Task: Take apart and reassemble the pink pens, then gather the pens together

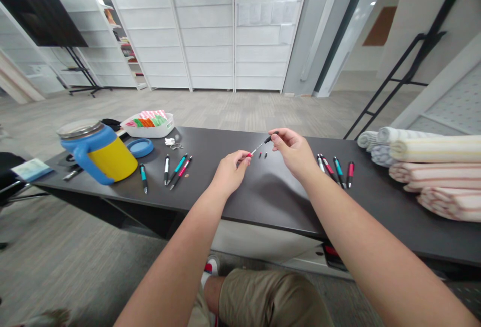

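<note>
The person's left hand (230,171) is pinching the red end of a thin pen refill (259,146), and the right hand (295,152) is gripping its black end, so the refill is slanting up and rightward in the air above the dark tabletop (263,201). Farther left, a white plastic tray (147,128) is holding pink, green and orange pieces (147,120), just behind a blue-and-yellow mug (98,151).
</note>
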A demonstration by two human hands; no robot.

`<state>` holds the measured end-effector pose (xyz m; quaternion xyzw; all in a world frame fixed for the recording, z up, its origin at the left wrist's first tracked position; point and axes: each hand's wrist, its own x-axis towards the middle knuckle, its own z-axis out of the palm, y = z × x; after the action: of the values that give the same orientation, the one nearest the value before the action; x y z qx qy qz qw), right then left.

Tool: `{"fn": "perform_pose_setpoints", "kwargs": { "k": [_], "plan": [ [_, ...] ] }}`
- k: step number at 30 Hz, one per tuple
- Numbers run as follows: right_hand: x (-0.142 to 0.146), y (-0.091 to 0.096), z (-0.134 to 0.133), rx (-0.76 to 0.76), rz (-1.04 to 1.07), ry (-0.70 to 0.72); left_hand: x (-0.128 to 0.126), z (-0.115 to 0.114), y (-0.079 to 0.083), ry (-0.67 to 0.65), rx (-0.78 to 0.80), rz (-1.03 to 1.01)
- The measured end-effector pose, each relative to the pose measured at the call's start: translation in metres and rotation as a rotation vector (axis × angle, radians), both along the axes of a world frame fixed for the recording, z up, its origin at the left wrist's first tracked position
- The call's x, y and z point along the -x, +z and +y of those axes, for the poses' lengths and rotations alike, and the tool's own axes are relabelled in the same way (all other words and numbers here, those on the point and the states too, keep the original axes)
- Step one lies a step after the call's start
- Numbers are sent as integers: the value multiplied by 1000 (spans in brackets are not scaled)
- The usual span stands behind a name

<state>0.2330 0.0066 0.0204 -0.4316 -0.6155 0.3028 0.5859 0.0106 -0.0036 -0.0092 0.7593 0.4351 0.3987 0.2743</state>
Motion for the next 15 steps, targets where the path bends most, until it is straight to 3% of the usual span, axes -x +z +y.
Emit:
{"fn": "perform_pose_setpoints", "kwargs": {
  "k": [15],
  "plan": [
    [3,1,-6,56,-255,137,1,0,1,20,-106,55]
  ]
}}
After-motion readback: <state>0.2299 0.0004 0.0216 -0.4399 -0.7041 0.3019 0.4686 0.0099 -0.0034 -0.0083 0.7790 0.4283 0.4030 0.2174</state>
